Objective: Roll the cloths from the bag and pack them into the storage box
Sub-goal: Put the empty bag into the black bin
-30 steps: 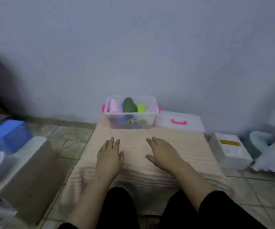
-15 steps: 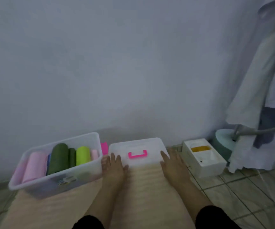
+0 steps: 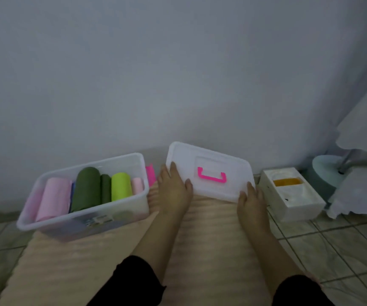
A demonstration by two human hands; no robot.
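Observation:
A clear plastic storage box (image 3: 27, 219) stands on a beige ribbed mat (image 3: 209, 246) at the left. Several rolled cloths lie side by side in it: a pink roll (image 3: 54, 198), a dark green roll (image 3: 86, 188), a lime roll (image 3: 121, 187) and a small pale pink one. To its right is the white lid (image 3: 211, 164) with a pink handle (image 3: 211, 175), tilted up off the mat. My left hand (image 3: 172, 191) grips the lid's left edge, thumb on top. My right hand (image 3: 250, 200) holds its near right corner.
A white box with a yellow insert (image 3: 288, 195) sits on the tiled floor right of the lid. A pale round stand base (image 3: 323, 171) and hanging white cloth (image 3: 361, 146) fill the far right. A grey wall (image 3: 178, 74) rises just behind the boxes.
The view has swung right from the box toward the lid. Both hands left the mat, reached the lid and now hold it lifted and tilted, where before it lay flat.

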